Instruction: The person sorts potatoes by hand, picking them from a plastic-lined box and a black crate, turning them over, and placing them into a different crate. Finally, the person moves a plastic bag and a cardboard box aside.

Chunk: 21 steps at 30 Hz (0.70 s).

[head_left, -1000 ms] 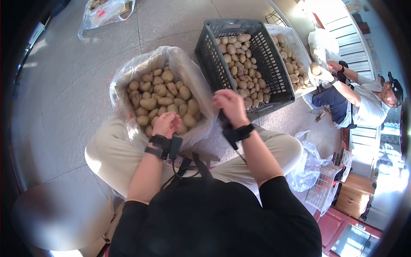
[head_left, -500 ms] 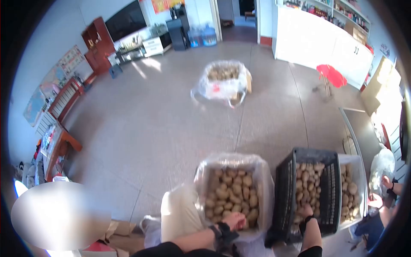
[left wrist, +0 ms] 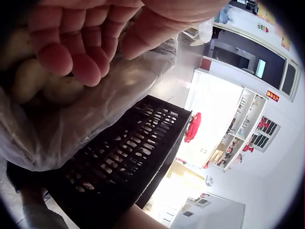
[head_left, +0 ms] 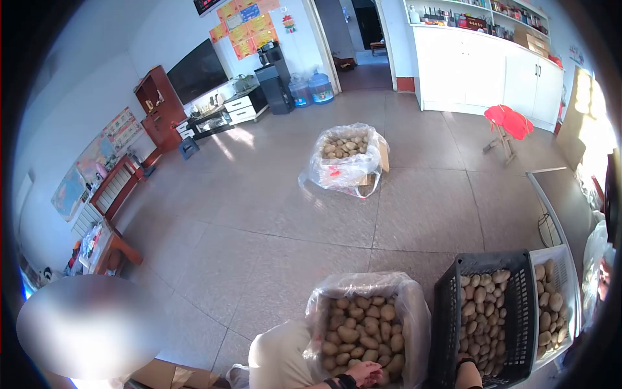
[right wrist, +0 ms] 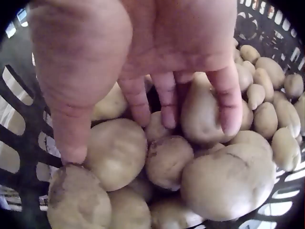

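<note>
My left hand [head_left: 365, 373] is over the near edge of the plastic-lined box [head_left: 418, 318] of potatoes [head_left: 348, 334]. In the left wrist view the fingers of this hand [left wrist: 95, 33] hang loosely bent, palm showing, holding nothing. My right hand [head_left: 464, 361] is down inside the near end of the black crate [head_left: 446, 311]. The right wrist view shows that hand [right wrist: 176, 43] with its fingers spread and pointing down among potatoes, its thumb beside a large round potato [right wrist: 116, 152]. Some fingertips touch or lie behind potatoes; no closed grip shows.
A white crate [head_left: 573, 295] of potatoes stands against the black crate's right side. Farther off on the floor is another plastic-lined box [head_left: 343, 170] of potatoes. A red-topped stool [head_left: 508, 123] and white cabinets [head_left: 479, 71] are at the back right.
The head view has tilted up from my lap to the room. My right hand has gone from between the containers down into the black crate. The left hand stays over the lined box.
</note>
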Each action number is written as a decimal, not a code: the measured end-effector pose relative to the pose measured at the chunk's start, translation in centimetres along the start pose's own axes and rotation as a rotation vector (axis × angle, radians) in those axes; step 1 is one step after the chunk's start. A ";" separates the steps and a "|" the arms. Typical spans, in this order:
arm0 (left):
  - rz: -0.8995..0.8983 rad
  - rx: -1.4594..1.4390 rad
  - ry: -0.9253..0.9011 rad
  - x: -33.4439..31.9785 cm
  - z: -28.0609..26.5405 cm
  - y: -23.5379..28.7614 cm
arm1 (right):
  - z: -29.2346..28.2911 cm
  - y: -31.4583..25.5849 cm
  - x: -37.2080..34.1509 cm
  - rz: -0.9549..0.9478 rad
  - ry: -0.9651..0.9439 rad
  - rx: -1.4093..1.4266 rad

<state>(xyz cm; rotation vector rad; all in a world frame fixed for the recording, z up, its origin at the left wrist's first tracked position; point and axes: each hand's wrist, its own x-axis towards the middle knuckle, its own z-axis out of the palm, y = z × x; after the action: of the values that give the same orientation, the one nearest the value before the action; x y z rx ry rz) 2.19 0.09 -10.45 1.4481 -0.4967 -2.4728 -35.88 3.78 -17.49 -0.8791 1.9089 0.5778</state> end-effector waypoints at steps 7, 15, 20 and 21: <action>-0.056 -0.031 0.033 -0.5 0.9 0.6 | 1.8 2.9 4.3 -0.044 0.038 -0.026; 0.057 -0.002 0.007 -1.0 2.0 1.2 | 4.8 8.1 7.2 -0.217 0.510 -0.133; 0.187 0.123 -0.047 -1.4 2.6 2.7 | 1.4 4.9 3.1 -0.148 0.471 -0.141; 0.084 -0.020 -0.018 -1.7 2.9 3.0 | 0.9 4.1 3.1 -0.118 0.459 -0.137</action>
<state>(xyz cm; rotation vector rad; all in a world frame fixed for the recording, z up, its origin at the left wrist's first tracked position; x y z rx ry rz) 0.56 -1.57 -6.59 1.3703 -0.5235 -2.4206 -39.55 5.92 -20.49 -1.2905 2.2228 0.4660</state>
